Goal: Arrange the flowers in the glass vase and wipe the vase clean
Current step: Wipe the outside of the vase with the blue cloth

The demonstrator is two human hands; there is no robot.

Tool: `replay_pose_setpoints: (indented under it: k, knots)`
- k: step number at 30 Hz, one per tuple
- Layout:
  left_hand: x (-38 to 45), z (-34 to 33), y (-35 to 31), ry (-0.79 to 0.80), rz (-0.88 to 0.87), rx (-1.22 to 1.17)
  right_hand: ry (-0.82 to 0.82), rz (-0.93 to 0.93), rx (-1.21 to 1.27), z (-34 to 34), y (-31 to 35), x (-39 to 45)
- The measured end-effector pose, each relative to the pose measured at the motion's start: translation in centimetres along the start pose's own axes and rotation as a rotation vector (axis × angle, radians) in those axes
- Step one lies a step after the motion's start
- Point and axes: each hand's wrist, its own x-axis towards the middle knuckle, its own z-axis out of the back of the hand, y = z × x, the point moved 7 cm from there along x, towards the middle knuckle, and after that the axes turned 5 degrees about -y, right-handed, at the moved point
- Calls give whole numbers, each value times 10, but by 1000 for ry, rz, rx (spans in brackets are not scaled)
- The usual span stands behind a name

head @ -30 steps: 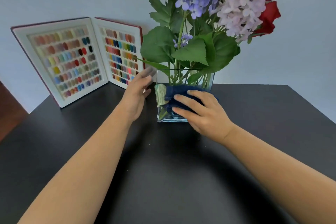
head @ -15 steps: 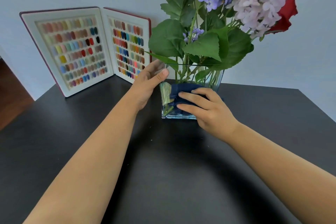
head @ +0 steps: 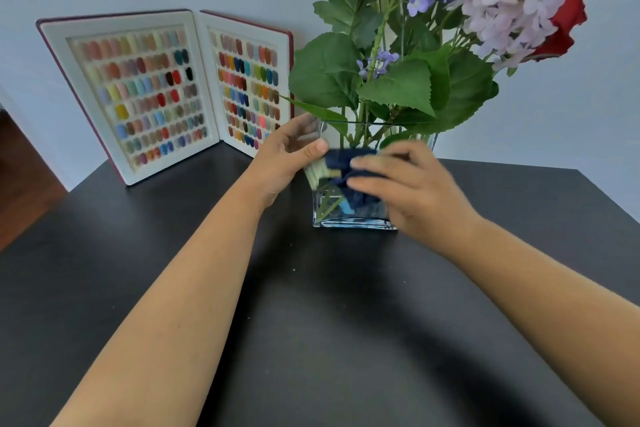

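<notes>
While wiping proceeds on the near face, entry as follows.

Glass vase (head: 353, 218) — square, clear, standing upright on black table (head: 311, 322), toward its far edge. Holds flowers (head: 502, 10): purple and lilac clusters, red and orange blooms, broad green leaves; stems inside, already arranged by the look of it.

Left hand (head: 284, 156) — gripping the vase's upper left corner, thumb curled onto the near face, fingers round the side wall. Serves as the brace.

Right hand (head: 405, 184) — pressing dark blue cloth (head: 349, 163) flat against the near glass, fingers extended and laid over the fabric rather than curled round it. Blurred, so exact finger positions hard to read.

Colour sample book (head: 166, 94) — propped open against the wall, left of the vase, well apart from the work.

Handling notes, offered as judgement:
- Keep the brace firm; tall top-heavy stems make tipping the likely fault under sideways rubbing.
- Sweep in overlapping strokes, rim down to base, with even and moderate pressure — enough to lift smears, not enough to slide the vase on the smooth top.
- Refold to a fresh patch of fabric if streaks appear.
- Shift the bracing thumb afterwards to clean the spot beneath it.
- Turn the vase, not the wrist, for remaining faces; whether those are clean cannot be told.
</notes>
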Motion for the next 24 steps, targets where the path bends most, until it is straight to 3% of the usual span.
replay_pose_setpoints:
  k: [3,9,12,14,20,24]
  knots:
    - [0,-2,-3,-7,-22,-28,-40,-39,-12,8,-13,3]
    - [1,-3,0,2,-23,-59,335,15,97,-41,9,-51]
    - [0,-4,2,15,16,-43,415,-5,113,-46,12,-62]
    - [0,-4,6,23,42,-18,384,3,123,-37,9,-53]
    - [4,0,12,3,38,24,2,-105,23,23,-33,-24]
    - [4,0,11,-22,16,23,44,-128,55,9,-28,-42]
